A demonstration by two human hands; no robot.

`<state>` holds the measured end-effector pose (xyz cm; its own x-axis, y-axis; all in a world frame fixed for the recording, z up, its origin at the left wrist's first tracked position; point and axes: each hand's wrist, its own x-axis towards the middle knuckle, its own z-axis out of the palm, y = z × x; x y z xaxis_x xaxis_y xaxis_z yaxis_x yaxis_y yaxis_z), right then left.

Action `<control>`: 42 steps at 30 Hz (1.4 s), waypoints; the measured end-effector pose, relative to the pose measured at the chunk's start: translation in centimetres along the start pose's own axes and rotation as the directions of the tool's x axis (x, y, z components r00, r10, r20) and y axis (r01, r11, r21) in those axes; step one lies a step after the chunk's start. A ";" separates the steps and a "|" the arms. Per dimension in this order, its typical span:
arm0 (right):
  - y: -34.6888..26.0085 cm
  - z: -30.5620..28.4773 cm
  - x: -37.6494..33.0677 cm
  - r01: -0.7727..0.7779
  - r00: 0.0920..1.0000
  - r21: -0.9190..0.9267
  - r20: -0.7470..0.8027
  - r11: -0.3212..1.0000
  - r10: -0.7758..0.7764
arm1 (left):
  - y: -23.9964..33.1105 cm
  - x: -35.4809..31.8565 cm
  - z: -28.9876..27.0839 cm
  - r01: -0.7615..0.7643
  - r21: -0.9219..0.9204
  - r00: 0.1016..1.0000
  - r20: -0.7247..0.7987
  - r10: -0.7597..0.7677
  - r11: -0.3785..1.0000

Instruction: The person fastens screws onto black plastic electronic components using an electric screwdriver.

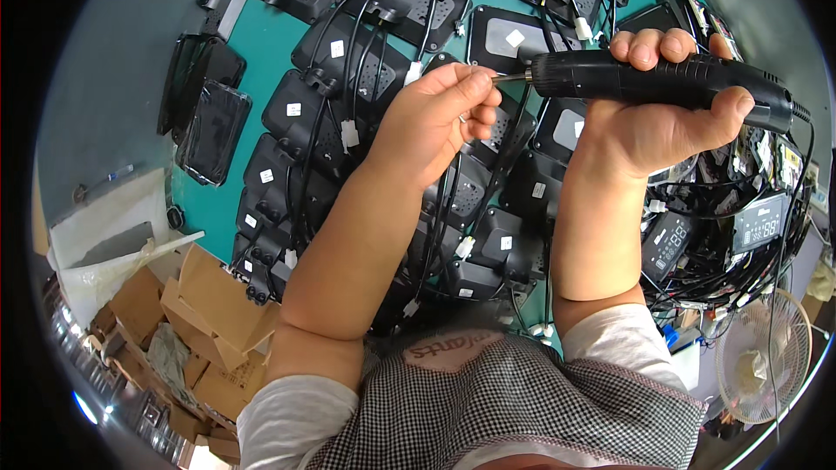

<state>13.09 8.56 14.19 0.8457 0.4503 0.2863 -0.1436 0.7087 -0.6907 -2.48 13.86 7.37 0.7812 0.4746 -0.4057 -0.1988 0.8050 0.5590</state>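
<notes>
Both hands raised over a green bench crowded with black units and cables.

On the left, cardboard boxes [205, 313] lie on the floor. The left hand [431, 122] pinches its fingertips at the metal tip of a black electric screwdriver [662, 78], perhaps holding a screw, too small to tell. The right hand [662, 122] wraps tight round the driver's body, held level over the black units [348, 61].
</notes>
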 end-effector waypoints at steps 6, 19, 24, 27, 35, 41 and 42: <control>-0.3 0.1 -0.1 -0.027 0.999 -0.121 -0.039 0.992 0.022 | -0.5 0.1 0.5 0.004 0.031 0.987 -0.161 0.001 1.000; 0.0 -0.9 0.8 -0.150 0.989 0.008 0.006 0.989 0.150 | -0.2 -0.4 1.1 -0.046 0.330 0.994 -0.077 0.076 0.943; 1.9 -1.1 0.0 0.027 0.998 -0.245 0.069 0.969 -0.010 | -0.6 0.1 0.4 0.074 0.757 0.933 -0.283 0.224 0.649; 3.6 -1.2 -0.6 0.098 0.985 -0.249 0.161 0.964 -0.059 | -2.2 0.3 1.3 -0.084 0.995 0.897 0.100 0.430 -0.056; 6.0 -1.4 -1.5 0.149 0.967 -0.257 0.239 0.955 -0.087 | -3.1 1.8 1.7 -0.060 0.925 0.955 0.163 0.250 -0.374; 7.3 -1.8 -1.8 0.194 0.946 -0.253 0.305 0.948 -0.112 | -3.2 2.5 1.1 -0.016 0.944 0.948 0.119 0.294 -0.330; 7.5 -1.8 -1.9 0.215 0.938 -0.256 0.322 0.942 -0.127 | -3.0 2.6 1.3 0.012 0.960 0.955 0.072 0.288 -0.279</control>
<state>11.33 12.04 7.28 0.6464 0.5075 0.5698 0.1781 0.6258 -0.7594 0.95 12.22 5.55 0.7314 0.6594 -0.1741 0.6328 -0.5610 0.5338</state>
